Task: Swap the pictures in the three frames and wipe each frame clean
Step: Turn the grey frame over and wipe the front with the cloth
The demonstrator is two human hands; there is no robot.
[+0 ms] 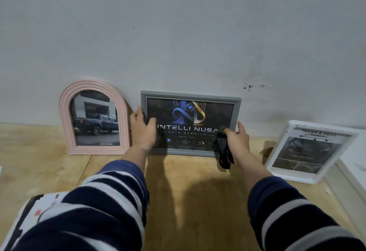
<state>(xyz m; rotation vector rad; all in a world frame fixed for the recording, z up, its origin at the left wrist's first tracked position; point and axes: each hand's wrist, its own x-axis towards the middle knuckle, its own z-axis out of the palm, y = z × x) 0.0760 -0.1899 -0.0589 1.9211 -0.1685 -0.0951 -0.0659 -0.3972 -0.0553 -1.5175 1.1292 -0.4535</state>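
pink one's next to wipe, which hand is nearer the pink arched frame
Left. The left hand grips the grey rectangular frame's left edge, just right of the pink arched frame; the right hand, holding a dark cloth, is farther right.

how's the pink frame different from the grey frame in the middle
The pink frame is arched and taller than wide; the grey frame is a wide rectangle. The pink one holds a pickup truck photo and stands untouched; the grey one holds a dark logo poster and is gripped by the left hand and right hand. Both lean against the wall.
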